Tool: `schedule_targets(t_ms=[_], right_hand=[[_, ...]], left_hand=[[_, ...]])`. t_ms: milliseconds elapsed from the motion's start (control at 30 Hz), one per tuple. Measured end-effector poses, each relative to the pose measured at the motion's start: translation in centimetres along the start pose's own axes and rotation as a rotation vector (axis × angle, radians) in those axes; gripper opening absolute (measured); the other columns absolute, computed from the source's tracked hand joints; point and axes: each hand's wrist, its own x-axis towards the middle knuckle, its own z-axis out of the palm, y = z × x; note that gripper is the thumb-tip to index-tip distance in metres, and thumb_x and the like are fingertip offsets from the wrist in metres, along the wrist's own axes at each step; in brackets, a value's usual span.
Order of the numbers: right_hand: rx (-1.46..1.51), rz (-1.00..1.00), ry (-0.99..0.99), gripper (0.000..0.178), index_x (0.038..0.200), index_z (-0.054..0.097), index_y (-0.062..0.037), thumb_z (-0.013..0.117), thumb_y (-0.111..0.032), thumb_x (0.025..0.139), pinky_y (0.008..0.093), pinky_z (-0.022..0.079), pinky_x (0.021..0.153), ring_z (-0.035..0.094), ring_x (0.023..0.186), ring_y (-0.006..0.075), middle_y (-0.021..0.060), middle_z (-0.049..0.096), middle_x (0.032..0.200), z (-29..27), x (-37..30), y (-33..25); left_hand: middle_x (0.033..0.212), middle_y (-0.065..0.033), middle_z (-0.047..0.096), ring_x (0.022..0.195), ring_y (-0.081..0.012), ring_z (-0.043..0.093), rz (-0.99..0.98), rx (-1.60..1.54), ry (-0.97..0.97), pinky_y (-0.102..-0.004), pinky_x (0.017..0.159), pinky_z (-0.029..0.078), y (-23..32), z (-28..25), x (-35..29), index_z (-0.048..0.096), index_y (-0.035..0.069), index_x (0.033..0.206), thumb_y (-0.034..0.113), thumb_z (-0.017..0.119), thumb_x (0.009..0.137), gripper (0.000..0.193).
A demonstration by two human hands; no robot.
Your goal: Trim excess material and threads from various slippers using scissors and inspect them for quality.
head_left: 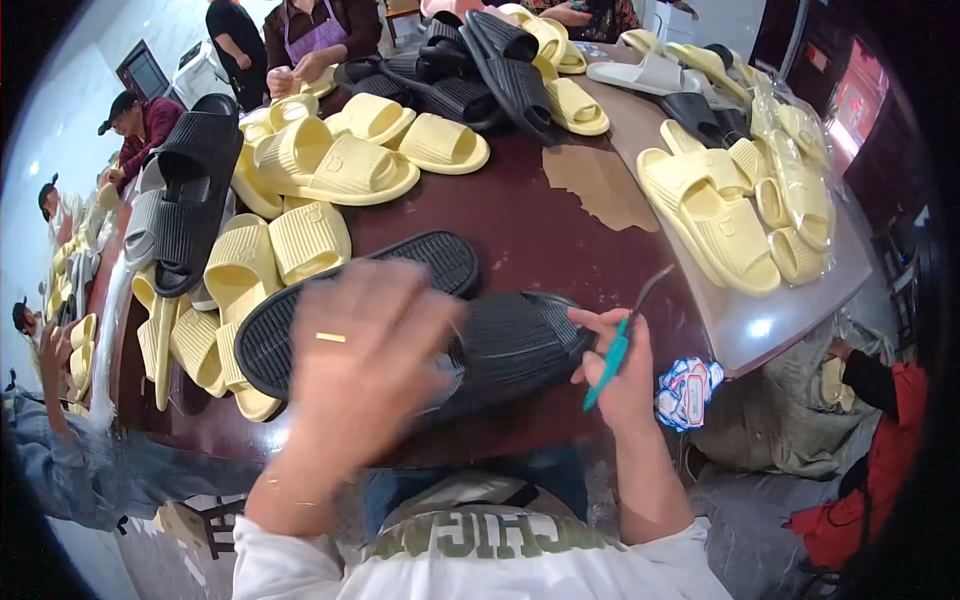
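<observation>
Two black slippers lie in front of me. One slipper (440, 258) shows its ribbed sole; the nearer slipper (515, 345) has its ribbed strap facing me. My left hand (365, 350), smeared by motion, is over both of them, and its fingers cannot be made out clearly. In my right hand (628, 385) is a teal-handled tool (612, 358) with a thin, curved metal tip pointing away from me. The fingertips of that hand are at the right end of the nearer slipper. Close to my right wrist lies a bundle of white, blue and red printed labels (687, 392).
Yellow slippers (335, 160) and black slippers (510, 75) are heaped at the left and far side. Another yellow heap (710, 210), partly in clear plastic, is at right. Torn brown cardboard (600, 185) lies between. People sit around the table; a red-sleeved person (880, 440) is at right.
</observation>
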Motion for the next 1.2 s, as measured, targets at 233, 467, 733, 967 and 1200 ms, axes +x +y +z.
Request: schedule_targets(t_ms=[233, 467, 733, 967, 1200], right_hand=[[-0.259, -0.132, -0.111, 0.053, 0.111, 0.032, -0.0093, 0.043, 0.016, 0.066, 0.0229, 0.049, 0.064, 0.053, 0.087, 0.0142, 0.0162, 0.054, 0.106, 1.4, -0.1, 1.2], [-0.322, -0.181, 0.014, 0.053, 0.11, 0.032, -0.008, 0.041, 0.018, 0.065, 0.0239, 0.05, 0.063, 0.052, 0.086, 0.0138, 0.0116, 0.052, 0.098, 1.0, 0.1, 1.8], [-0.28, -0.114, 0.18, 0.054, 0.11, 0.033, -0.0062, 0.045, 0.02, 0.064, 0.0249, 0.051, 0.061, 0.053, 0.081, 0.0128, 0.011, 0.053, 0.093, 1.7, 0.4, 0.9], [-0.367, -0.134, 0.063, 0.053, 0.11, 0.033, -0.0063, 0.043, 0.019, 0.065, 0.0235, 0.051, 0.058, 0.053, 0.077, 0.0117, 0.0106, 0.053, 0.091, 1.0, 0.2, 1.2], [-0.001, -0.133, 0.176, 0.052, 0.114, 0.036, -0.0107, 0.046, 0.016, 0.071, 0.0196, 0.044, 0.045, 0.054, 0.071, 0.0097, 0.0162, 0.055, 0.112, 0.6, 0.7, 1.4]], left_hand=[[0.118, -0.0155, 0.051, 0.107, -0.0322, 0.051, -0.728, -0.001, 0.206, -0.0381, 0.09, 0.041, -8.9, 0.2, -11.5, 0.041, 0.004, 0.13, 0.011, 0.073, 0.065, 0.073], [0.105, -0.0128, 0.053, 0.105, -0.0229, 0.052, -0.895, -0.855, 0.548, -0.0327, 0.093, 0.039, -9.9, 1.3, -13.8, 0.045, 0.002, 0.123, -0.007, 0.061, 0.072, 0.054], [0.097, -0.011, 0.052, 0.112, -0.0357, 0.048, -0.455, -0.611, 0.895, -0.0448, 0.099, 0.033, -13.6, 2.4, -19.1, 0.047, 0.002, 0.087, -0.01, 0.054, 0.073, 0.02], [0.091, -0.012, 0.054, 0.115, -0.0417, 0.045, -0.294, -0.499, 0.696, -0.052, 0.101, 0.028, -12.8, 3.5, -17.6, 0.042, 0.003, 0.078, -0.008, 0.048, 0.071, 0.014], [0.091, -0.0122, 0.054, 0.119, -0.0432, 0.041, -0.373, -0.615, 0.65, -0.0517, 0.103, 0.024, -13.3, 4.1, -17.8, 0.039, 0.004, 0.074, -0.008, 0.046, 0.071, 0.015]])
